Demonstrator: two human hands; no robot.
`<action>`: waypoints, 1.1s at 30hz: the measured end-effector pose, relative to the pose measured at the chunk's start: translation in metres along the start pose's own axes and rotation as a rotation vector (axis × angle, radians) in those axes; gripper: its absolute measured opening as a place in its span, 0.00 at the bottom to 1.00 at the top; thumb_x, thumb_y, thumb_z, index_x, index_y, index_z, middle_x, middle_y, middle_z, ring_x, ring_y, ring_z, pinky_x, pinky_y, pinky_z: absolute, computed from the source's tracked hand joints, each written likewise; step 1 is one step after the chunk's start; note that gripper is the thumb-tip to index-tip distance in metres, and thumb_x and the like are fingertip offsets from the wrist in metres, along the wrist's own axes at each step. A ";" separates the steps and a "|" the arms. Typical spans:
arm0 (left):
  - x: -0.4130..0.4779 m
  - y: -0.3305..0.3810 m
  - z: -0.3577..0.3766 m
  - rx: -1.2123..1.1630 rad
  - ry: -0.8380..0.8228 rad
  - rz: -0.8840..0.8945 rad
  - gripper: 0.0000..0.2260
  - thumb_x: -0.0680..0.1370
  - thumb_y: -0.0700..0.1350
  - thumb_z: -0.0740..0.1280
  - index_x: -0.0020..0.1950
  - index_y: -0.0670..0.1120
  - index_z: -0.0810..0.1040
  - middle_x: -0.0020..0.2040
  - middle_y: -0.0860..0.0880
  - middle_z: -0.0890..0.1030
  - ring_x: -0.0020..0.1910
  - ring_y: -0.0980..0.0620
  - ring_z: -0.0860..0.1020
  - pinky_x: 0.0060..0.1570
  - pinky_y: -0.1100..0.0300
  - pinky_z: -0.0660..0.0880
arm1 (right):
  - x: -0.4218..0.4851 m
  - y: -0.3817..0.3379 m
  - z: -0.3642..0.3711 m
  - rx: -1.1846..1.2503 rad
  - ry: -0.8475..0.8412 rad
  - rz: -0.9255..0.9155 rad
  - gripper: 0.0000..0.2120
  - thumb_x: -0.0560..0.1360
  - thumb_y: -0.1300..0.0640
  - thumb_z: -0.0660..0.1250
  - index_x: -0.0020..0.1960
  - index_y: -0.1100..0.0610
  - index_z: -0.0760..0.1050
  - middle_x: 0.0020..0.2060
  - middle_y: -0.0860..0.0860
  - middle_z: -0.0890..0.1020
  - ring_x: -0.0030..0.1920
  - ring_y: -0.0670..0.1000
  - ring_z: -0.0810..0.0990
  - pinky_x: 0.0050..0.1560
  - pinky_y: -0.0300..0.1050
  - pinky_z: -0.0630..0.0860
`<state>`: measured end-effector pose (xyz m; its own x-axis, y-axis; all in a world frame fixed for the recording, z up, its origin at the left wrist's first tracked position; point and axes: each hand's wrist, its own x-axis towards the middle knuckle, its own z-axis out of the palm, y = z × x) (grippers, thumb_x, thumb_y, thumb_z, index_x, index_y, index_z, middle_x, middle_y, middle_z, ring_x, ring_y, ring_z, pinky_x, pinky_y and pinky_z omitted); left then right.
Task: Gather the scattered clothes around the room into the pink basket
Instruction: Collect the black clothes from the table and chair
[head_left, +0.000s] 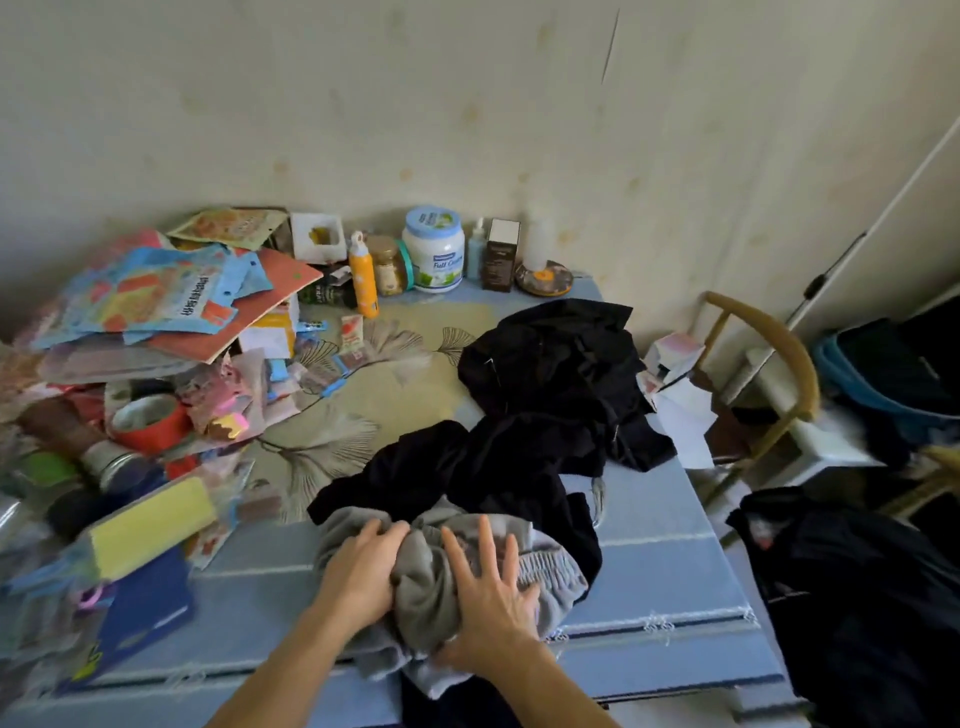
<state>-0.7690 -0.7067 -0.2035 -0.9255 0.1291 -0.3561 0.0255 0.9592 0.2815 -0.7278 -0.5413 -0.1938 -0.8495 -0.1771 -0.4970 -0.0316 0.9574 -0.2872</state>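
A view looking down at two bare hands working at the near edge of a table (675, 587) covered in blue cloth. Both hands are on a bunched grey garment (545, 566), which partly hangs over the table edge toward the person.

The left hand (363, 566) has its fingers curled into the grey folds, gripping them. The right hand (493, 592), just beside it, lies on top with fingers spread wide, pressing the cloth down.

Touching the grey garment on its far side is a black garment (415, 467). Beyond that, further from the hands and slightly right, lies a crumpled black pile (550, 374).

Left of the hands is a heap of colourful packets (156, 296) and small clutter. Far beyond the hands, against the wall, stand an orange bottle (363, 280) and a white tub (434, 249). To the right of the hands, off the table, are a chair (763, 353) and more dark clothes (857, 597).
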 end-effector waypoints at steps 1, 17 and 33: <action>-0.002 0.002 -0.001 0.001 0.032 0.030 0.25 0.78 0.44 0.59 0.75 0.50 0.60 0.73 0.44 0.63 0.68 0.42 0.68 0.63 0.51 0.69 | 0.001 -0.002 0.002 0.020 0.003 0.023 0.58 0.66 0.40 0.74 0.73 0.38 0.29 0.73 0.48 0.27 0.74 0.63 0.31 0.66 0.76 0.50; 0.012 -0.022 0.010 0.066 -0.268 0.045 0.57 0.62 0.59 0.74 0.76 0.57 0.36 0.76 0.45 0.37 0.75 0.35 0.50 0.70 0.46 0.61 | 0.008 -0.008 0.010 0.153 0.109 0.104 0.26 0.73 0.59 0.64 0.68 0.48 0.58 0.77 0.50 0.39 0.75 0.63 0.34 0.66 0.77 0.43; 0.001 0.013 -0.013 0.026 0.094 0.244 0.17 0.76 0.46 0.62 0.65 0.52 0.69 0.52 0.48 0.77 0.54 0.43 0.78 0.44 0.53 0.71 | -0.006 0.003 0.025 0.252 0.289 0.080 0.54 0.64 0.43 0.76 0.76 0.42 0.40 0.77 0.48 0.38 0.76 0.57 0.36 0.69 0.73 0.47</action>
<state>-0.7748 -0.6978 -0.1884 -0.9217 0.3349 -0.1957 0.2612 0.9089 0.3252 -0.7098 -0.5435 -0.2120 -0.9586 0.0019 -0.2848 0.1405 0.8731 -0.4669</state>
